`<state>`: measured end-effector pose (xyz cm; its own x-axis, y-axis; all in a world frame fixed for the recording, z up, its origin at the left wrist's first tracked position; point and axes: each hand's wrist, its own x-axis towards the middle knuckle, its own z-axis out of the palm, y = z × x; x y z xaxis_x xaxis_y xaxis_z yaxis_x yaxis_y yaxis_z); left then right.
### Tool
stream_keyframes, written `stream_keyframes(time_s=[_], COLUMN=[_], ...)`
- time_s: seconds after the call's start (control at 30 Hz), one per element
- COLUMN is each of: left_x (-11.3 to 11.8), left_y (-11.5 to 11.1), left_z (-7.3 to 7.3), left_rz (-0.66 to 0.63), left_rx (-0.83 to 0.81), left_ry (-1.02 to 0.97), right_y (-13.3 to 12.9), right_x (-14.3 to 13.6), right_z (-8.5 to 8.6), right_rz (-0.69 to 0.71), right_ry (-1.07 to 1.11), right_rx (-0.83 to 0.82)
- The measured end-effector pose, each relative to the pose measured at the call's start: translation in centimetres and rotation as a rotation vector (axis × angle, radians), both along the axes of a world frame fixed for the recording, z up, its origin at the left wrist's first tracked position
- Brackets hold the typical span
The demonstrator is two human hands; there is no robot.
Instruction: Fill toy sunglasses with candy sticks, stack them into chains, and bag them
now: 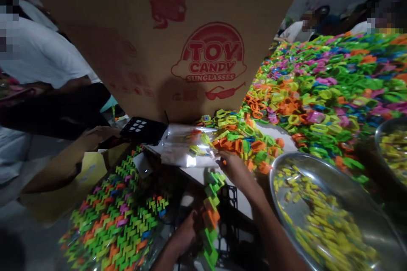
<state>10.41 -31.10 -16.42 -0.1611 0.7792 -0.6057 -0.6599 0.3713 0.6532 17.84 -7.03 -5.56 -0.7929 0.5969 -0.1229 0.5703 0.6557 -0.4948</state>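
Observation:
My right hand (pixel 233 169) reaches to the right end of a clear plastic bag (pixel 181 146) on the white table; its fingertips are bunched at the bag's edge, beside a pile of colourful toy watches (pixel 251 146). Lower down, my left hand (pixel 187 230) is dark and partly blurred. It is beside a hanging strip of linked green and orange pieces (pixel 211 216); its fingers are mostly hidden. Some yellow and orange pieces (pixel 199 146) show inside or under the clear bag.
A large cardboard box (pixel 143 51) stands behind. Metal bowls (pixel 318 161) with yellow packets are at right, near a big heap of toy watches (pixel 333 80). Bagged zigzag pieces (pixel 117 216) lie lower left, by an open carton (pixel 92 169). A person in white (pixel 47 55) is at left.

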Motion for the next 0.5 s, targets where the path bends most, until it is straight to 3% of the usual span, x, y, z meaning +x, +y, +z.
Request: stream_keyframes(time_s=[0.17, 0.27, 0.37, 0.5], left_x=[-0.9, -1.5, -1.9, -1.9], left_y=[-0.5, -0.7, -0.7, 0.0], left_z=[0.7, 0.9, 0.2, -0.8], left_rz=[-0.059, -0.027, -0.03, -0.028], left_rx=[-0.01, 0.028, 0.03, 0.053], left_ry=[0.129, 0.139, 0.145, 0.041], right_y=[1.4, 1.3, 1.3, -0.7], right_x=[-6.9, -7.9, -5.8, 0.3], right_z=[-0.9, -1.5, -1.3, -1.0], right_rz=[0.112, 0.075, -0.029, -0.273], right_ry=[-0.106, -0.085, 0.056, 0.319], right_rx=[0.025, 0.006, -0.043, -0.173])
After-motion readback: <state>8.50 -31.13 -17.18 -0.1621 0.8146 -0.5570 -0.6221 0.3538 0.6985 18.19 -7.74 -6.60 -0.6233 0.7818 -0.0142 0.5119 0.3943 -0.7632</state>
